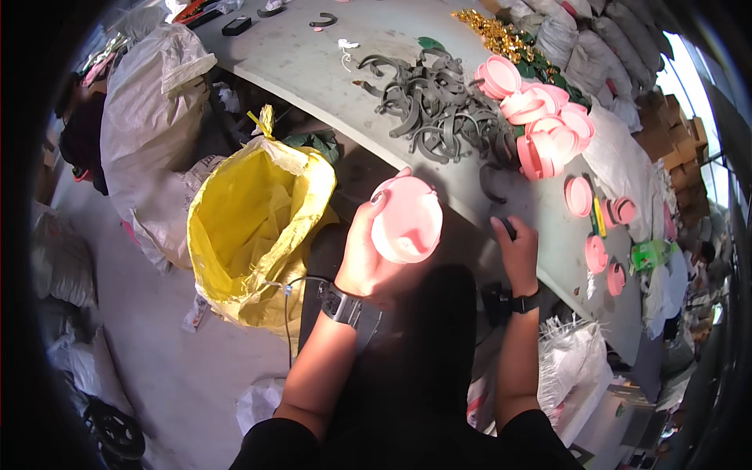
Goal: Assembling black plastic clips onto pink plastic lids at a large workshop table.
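My left hand is wrapped round a pink round plastic lid, raised in front of the table edge with its flat face toward me. Its thumb lies on the rim and a fingertip shows above. Close to the table's near edge, my right hand is closed with a small dark piece between thumb and fingers; most of that piece is hidden. Just beyond it lies one dark grey curved strip. A heap of similar grey curved strips covers the table's middle, beside a pile of pink round lids.
An open yellow sack stands left of my left hand, with a tall white sack behind it. Single pink lids lie along the right of the grey table. Gold-coloured pieces sit at the far side. A cable hangs by my left wrist.
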`<control>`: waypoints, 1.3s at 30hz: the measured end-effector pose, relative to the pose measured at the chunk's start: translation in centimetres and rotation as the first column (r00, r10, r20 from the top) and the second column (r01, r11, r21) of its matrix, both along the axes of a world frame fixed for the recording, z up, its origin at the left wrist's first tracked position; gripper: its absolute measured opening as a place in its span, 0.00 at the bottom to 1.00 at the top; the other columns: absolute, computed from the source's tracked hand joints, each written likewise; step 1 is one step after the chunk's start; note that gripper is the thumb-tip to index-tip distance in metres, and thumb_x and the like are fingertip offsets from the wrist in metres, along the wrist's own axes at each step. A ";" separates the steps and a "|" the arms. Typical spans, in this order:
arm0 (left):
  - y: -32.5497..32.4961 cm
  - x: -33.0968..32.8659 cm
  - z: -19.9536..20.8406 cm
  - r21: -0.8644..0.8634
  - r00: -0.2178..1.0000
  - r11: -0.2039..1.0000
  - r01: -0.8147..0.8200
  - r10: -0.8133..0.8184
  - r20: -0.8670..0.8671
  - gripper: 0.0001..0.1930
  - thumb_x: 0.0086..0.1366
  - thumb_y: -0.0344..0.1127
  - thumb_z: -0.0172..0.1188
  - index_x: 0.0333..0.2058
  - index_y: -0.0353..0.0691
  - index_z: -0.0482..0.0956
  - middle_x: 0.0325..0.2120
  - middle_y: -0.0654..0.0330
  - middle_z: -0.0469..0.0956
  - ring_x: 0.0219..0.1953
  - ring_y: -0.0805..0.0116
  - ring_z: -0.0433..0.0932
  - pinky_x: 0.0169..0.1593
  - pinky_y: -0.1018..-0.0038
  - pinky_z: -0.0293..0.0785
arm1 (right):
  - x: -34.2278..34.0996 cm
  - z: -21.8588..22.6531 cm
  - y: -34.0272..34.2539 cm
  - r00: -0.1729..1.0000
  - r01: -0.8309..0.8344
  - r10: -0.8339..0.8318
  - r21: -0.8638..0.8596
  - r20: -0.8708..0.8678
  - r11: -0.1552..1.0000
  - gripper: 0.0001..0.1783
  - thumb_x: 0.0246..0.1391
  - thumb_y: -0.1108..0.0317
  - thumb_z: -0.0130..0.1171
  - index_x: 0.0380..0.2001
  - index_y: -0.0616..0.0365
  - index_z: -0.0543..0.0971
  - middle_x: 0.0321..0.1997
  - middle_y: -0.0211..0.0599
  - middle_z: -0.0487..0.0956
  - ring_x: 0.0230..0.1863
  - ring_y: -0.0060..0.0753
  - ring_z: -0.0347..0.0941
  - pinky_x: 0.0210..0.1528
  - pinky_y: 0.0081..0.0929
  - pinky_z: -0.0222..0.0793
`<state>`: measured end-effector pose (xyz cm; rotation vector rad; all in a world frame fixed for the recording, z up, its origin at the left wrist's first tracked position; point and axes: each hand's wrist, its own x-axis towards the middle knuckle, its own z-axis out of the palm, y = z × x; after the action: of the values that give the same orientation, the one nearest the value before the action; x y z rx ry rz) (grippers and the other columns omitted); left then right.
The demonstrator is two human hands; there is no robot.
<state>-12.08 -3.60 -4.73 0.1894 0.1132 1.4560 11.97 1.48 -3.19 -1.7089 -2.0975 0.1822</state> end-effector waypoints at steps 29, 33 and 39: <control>-2.8 4.2 3.9 0.972 -0.308 0.203 0.118 0.938 -0.159 0.28 0.40 0.41 0.71 0.42 0.63 0.70 0.44 0.61 0.65 0.50 0.47 0.60 0.47 0.54 0.66 | -4.7 7.7 -7.2 0.103 -0.661 -0.016 -0.080 -0.995 0.746 0.10 0.56 0.69 0.48 0.24 0.62 0.72 0.21 0.22 0.66 0.25 0.11 0.59 0.28 0.14 0.56; -1.9 4.1 4.4 0.964 -0.255 0.084 0.250 0.967 -0.018 0.16 0.44 0.40 0.67 0.33 0.66 0.75 0.42 0.65 0.66 0.51 0.49 0.59 0.42 0.57 0.68 | -4.4 7.1 -7.1 0.135 -0.685 -0.045 -0.127 -0.990 0.717 0.10 0.55 0.68 0.45 0.23 0.61 0.71 0.22 0.21 0.67 0.26 0.10 0.60 0.28 0.14 0.57; -1.5 2.8 5.3 0.882 -0.197 0.077 0.465 0.980 0.018 0.18 0.42 0.45 0.68 0.35 0.68 0.75 0.44 0.66 0.66 0.50 0.54 0.61 0.46 0.56 0.62 | -4.9 5.3 -6.6 -0.004 -0.704 -0.029 -0.018 -1.000 0.710 0.11 0.50 0.64 0.44 0.21 0.59 0.69 0.19 0.23 0.64 0.21 0.13 0.56 0.22 0.18 0.52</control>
<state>-9.29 -5.10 0.52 2.8808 0.6015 1.6327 7.06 -5.10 2.08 -0.5418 -1.2161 1.7662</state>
